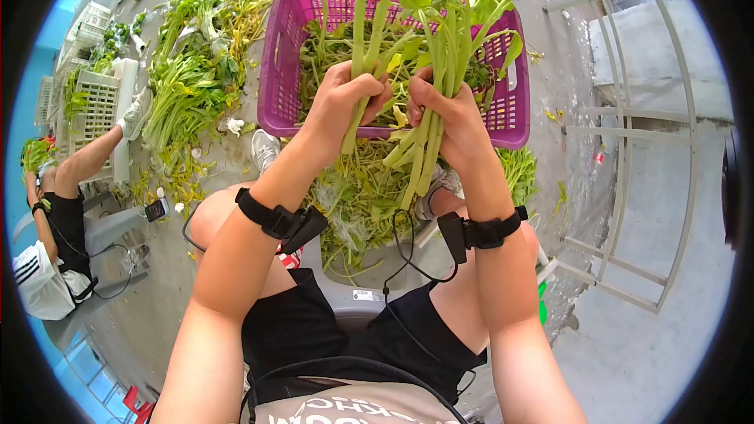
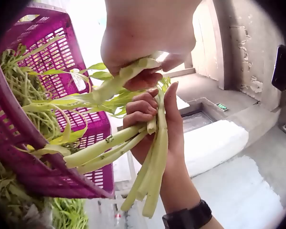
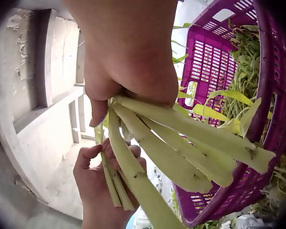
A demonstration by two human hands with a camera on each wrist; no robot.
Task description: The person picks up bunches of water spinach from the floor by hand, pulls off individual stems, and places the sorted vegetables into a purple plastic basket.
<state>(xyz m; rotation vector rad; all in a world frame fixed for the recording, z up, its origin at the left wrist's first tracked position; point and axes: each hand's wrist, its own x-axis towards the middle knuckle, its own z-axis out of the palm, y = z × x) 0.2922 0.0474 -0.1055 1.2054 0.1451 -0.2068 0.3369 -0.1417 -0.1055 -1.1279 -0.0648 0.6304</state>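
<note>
My left hand (image 1: 344, 104) grips a few pale green leafy stalks (image 1: 367, 27) over the near edge of a purple basket (image 1: 276, 63). Beside it, my right hand (image 1: 457, 122) holds a thicker bunch of leafy green stalks (image 1: 448, 51), thumb across them. The bunch's cut ends (image 3: 195, 176) fan out below that hand in the right wrist view. In the left wrist view, one stalk (image 2: 119, 81) sticks out from under my left hand. Loose stems and leaves (image 1: 322, 55) fill the basket, some of them yellowed.
A large heap of leafy greens (image 1: 192, 71) lies on the floor at left. More trimmings (image 1: 353, 204) lie between the feet, below the basket. Another person (image 1: 59, 220) sits at far left near white crates (image 1: 94, 102). A metal frame (image 1: 620, 133) stands at right.
</note>
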